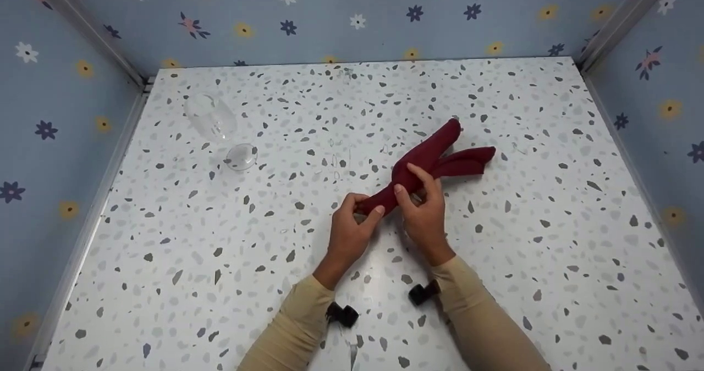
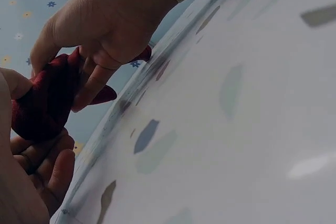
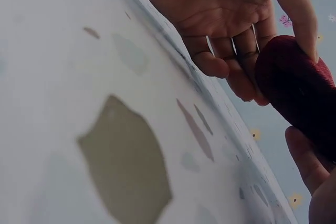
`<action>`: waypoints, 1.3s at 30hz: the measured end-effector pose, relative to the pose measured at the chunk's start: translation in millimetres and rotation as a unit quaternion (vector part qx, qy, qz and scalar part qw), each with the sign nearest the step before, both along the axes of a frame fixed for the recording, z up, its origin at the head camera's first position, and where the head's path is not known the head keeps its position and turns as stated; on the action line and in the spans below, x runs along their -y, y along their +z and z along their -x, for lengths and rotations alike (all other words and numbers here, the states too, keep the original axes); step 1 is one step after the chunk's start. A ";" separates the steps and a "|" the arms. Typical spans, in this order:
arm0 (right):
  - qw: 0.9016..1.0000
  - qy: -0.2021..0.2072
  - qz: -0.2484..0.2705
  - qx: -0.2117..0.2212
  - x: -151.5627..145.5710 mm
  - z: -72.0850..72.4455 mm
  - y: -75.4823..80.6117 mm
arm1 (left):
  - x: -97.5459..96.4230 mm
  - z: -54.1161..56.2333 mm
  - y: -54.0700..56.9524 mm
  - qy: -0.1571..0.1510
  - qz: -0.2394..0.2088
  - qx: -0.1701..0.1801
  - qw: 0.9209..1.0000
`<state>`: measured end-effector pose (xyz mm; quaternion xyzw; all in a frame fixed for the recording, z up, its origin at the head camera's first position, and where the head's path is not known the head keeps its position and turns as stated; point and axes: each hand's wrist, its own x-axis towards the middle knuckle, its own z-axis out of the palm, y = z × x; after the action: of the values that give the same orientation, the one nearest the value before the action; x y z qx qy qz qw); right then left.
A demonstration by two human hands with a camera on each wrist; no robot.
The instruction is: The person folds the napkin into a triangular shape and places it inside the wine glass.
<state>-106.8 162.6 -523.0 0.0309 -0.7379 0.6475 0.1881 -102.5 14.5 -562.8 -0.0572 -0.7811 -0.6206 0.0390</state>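
Note:
A dark red cloth napkin (image 1: 421, 159), folded and gathered into a narrow shape, lies slantwise in both hands above the table. Two or more long tips spread from its far right end. My left hand (image 1: 351, 231) pinches the rounded near end between thumb and fingers. Farther along, at the napkin's narrowed middle, my right hand (image 1: 426, 214) grips it with thumb and index finger. The left wrist view shows the bunched red cloth (image 2: 44, 98) between both hands. In the right wrist view, the left hand (image 3: 226, 19) holds the blunt end of the cloth (image 3: 299, 87).
A clear stemmed glass (image 1: 212, 119) lies or stands at the back left of the speckled white table (image 1: 220, 294); its round foot (image 1: 242, 156) points toward me. Blue flowered panels (image 1: 330, 19) border the table at the back and sides.

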 end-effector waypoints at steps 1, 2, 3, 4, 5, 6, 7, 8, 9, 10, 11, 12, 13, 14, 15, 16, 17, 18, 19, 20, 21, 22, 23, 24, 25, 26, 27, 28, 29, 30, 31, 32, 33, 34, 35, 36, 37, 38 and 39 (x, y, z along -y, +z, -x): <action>1.000 0.001 0.006 0.004 -0.5 0.4 -0.8 | -0.2 -0.1 -0.2 0.001 0.000 -0.003 1.000; 1.000 0.003 0.011 0.007 -0.9 0.7 -1.4 | -0.3 -0.2 -0.3 0.002 0.000 -0.005 1.000; 1.000 0.004 0.016 0.010 -1.2 0.9 -2.1 | -0.4 -0.2 -0.3 0.002 -0.001 -0.007 1.000; 1.000 0.005 0.020 0.012 -1.3 1.0 -2.6 | -0.3 -0.5 -0.3 0.002 -0.001 -0.010 1.000; 1.000 0.006 0.023 0.013 -1.2 0.9 -2.9 | -0.3 -0.5 -0.6 0.002 0.001 -0.014 1.000; 1.000 0.007 0.026 0.013 -0.9 0.6 -2.9 | -0.2 -0.7 -0.6 0.002 0.003 -0.015 1.000; 0.999 0.008 0.028 0.012 -0.5 0.2 -2.7 | 0.2 -1.0 -0.6 0.001 0.006 -0.018 1.000; 0.999 0.010 0.031 0.011 0.1 -0.3 -2.5 | 0.4 -1.3 -0.3 0.000 0.007 -0.020 1.000; 0.999 0.012 0.033 0.009 0.7 -0.7 -2.1 | 0.9 -1.5 0.0 0.000 0.010 -0.022 1.000; 0.999 0.014 0.035 0.006 1.4 -1.1 -1.7 | 1.3 -1.8 0.5 0.001 0.012 -0.024 1.000; 0.999 0.015 0.039 0.003 1.9 -1.5 -1.3 | 1.6 -1.8 1.0 0.001 0.014 -0.025 1.000; 0.999 0.016 0.041 0.001 2.4 -1.9 -1.0 | 1.9 -2.0 1.6 0.001 0.013 -0.026 1.000; 0.999 0.017 0.043 -0.002 2.8 -2.2 -0.7 | 2.0 -2.0 2.2 0.001 0.013 -0.027 1.000; 0.999 0.019 0.046 -0.004 3.0 -2.5 -0.7 | 2.1 -2.0 2.7 0.002 0.013 -0.027 1.000; 0.999 0.021 0.050 -0.006 3.2 -2.9 -0.8 | 2.3 -2.0 3.0 0.002 0.013 -0.027 1.000; 0.998 0.024 0.052 -0.007 3.3 -3.0 -1.1 | 2.4 -2.0 3.3 0.003 0.013 -0.027 1.000; 0.998 0.028 0.054 -0.008 3.2 -3.3 -1.6 | 2.4 -1.9 3.5 0.004 0.014 -0.028 1.000; 0.998 0.031 0.056 -0.008 3.2 -3.5 -2.0 | 2.3 -1.9 3.6 0.005 0.014 -0.028 0.999; 0.998 0.036 0.059 -0.009 3.2 -3.6 -2.4 | 2.3 -1.8 3.7 0.005 0.015 -0.028 0.999; 0.997 0.040 0.060 -0.009 3.2 -3.9 -2.8 | 2.3 -1.8 3.7 0.006 0.016 -0.028 0.999; 0.997 0.044 0.060 -0.009 3.2 -4.0 -2.9 | 2.3 -1.8 3.8 0.007 0.016 -0.029 0.999; 0.997 0.048 0.059 -0.010 3.2 -4.2 -3.0 | 2.3 -1.7 3.9 0.008 0.016 -0.030 0.999; 0.997 0.050 0.057 -0.010 3.3 -4.7 -2.8 | 2.3 -1.5 4.0 0.008 0.016 -0.030 0.999; 0.997 0.051 0.055 -0.010 3.4 -5.0 -2.7 | 2.2 -1.4 4.0 0.007 0.015 -0.031 0.999; 0.997 0.051 0.052 -0.011 3.5 -5.4 -2.3 | 2.2 -1.3 4.1 0.007 0.014 -0.031 0.999; 0.998 0.050 0.048 -0.012 3.6 -5.7 -2.0 | 2.3 -1.1 4.0 0.007 0.013 -0.032 0.999; 0.998 0.051 0.045 -0.012 3.8 -5.9 -1.8 | 2.3 -0.8 3.8 0.007 0.013 -0.033 0.999; 0.998 0.049 0.039 -0.015 4.0 -6.2 -1.6 | 2.4 -0.5 3.6 0.006 0.012 -0.032 0.999; 0.998 0.048 0.035 -0.016 4.0 -6.1 -2.0 | 2.5 -0.3 3.6 0.005 0.011 -0.031 0.999; 0.998 0.050 0.032 -0.018 3.9 -5.9 -2.6 | 2.7 -0.2 3.8 0.003 0.010 -0.029 1.000; 0.998 0.052 0.030 -0.020 3.7 -5.7 -3.1 | 3.0 0.0 3.7 0.003 0.009 -0.027 1.000; 0.998 0.055 0.029 -0.019 3.5 -5.4 -3.8 | 3.4 0.3 3.7 0.003 0.008 -0.025 1.000; 0.997 0.062 0.031 -0.018 3.2 -5.2 -4.2 | 3.7 0.6 3.7 0.003 0.007 -0.023 1.000; 0.997 0.069 0.036 -0.015 2.9 -5.0 -4.8 | 4.1 0.8 3.9 0.003 0.005 -0.022 1.000; 0.996 0.077 0.044 -0.010 2.6 -4.7 -5.1 | 4.5 0.9 4.0 0.005 0.005 -0.021 1.000; 0.995 0.085 0.050 -0.006 2.5 -4.5 -4.9 | 4.9 1.2 3.9 0.006 0.004 -0.020 1.000; 0.994 0.092 0.056 -0.001 2.4 -4.5 -4.5 | 5.1 1.6 3.8 0.008 0.004 -0.021 1.000; 0.993 0.098 0.061 0.003 2.4 -4.4 -4.1 | 5.2 1.8 3.7 0.009 0.003 -0.021 1.000; 0.992 0.103 0.066 0.004 2.5 -4.3 -3.7 | 5.3 2.0 3.7 0.009 0.001 -0.020 1.000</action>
<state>-102.5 160.1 -526.7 0.0917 -0.6869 0.7109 0.1195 -104.5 9.2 -559.1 -0.0631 -0.7815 -0.6178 0.0601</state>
